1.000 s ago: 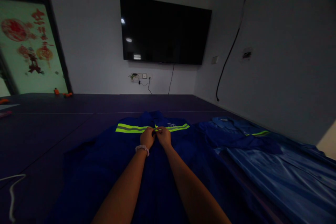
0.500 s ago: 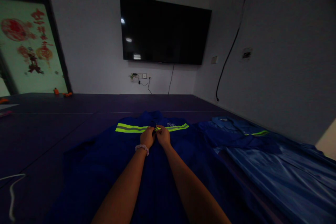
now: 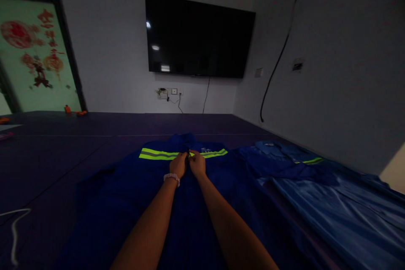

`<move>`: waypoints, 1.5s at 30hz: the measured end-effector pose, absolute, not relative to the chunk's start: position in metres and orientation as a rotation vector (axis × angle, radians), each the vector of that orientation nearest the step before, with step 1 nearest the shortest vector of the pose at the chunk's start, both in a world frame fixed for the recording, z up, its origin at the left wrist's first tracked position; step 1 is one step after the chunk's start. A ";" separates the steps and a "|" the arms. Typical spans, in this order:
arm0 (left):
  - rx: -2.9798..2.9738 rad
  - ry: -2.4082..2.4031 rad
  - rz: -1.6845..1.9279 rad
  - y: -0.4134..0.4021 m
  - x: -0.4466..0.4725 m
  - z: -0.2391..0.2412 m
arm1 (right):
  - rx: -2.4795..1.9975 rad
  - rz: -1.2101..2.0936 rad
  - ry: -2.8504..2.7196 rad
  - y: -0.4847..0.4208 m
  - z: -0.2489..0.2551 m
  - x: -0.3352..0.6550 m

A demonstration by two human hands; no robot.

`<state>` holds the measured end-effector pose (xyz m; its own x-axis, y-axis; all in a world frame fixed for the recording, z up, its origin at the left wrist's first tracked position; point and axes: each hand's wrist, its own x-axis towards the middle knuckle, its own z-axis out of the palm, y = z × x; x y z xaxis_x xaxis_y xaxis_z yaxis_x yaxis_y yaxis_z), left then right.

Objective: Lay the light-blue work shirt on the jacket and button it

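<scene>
A dark blue work jacket (image 3: pixel 126 194) with a yellow-green and grey reflective stripe (image 3: pixel 158 154) across the chest lies spread flat, collar away from me. At its front opening, level with the stripe, my left hand (image 3: pixel 179 165) and my right hand (image 3: pixel 197 164) meet, nearly touching. Both are closed, fingers pinching the jacket's front edges. A tiny fastening may be between the fingertips, but it is too small and dark to make out. A light scrunchie (image 3: pixel 171 178) circles my left wrist. White lettering sits on the chest right of my hands.
To the right lies a second blue garment (image 3: pixel 335 206) with a similar stripe. A white cable (image 3: pixel 14 236) rests on the purple floor mat (image 3: pixel 104 135) at left. Ahead, a television (image 3: pixel 199 36) hangs on the wall; a black cable (image 3: pixel 278 65) dangles at right.
Both hands stay at the same spot on the jacket front, with only slight finger movement at the opening. The garments have not moved.
</scene>
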<state>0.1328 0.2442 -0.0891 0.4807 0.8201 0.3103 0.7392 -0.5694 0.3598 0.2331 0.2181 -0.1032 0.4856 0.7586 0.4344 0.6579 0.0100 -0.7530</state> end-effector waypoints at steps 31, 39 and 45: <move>2.378 1.327 0.898 0.250 0.132 -0.091 | -1.820 0.022 -1.418 0.213 -0.097 0.227; 2.336 1.212 1.007 0.251 0.133 -0.092 | -1.856 0.031 -1.317 0.215 -0.100 0.230; 2.311 1.147 1.058 0.252 0.134 -0.092 | -1.864 0.040 -1.261 0.217 -0.102 0.232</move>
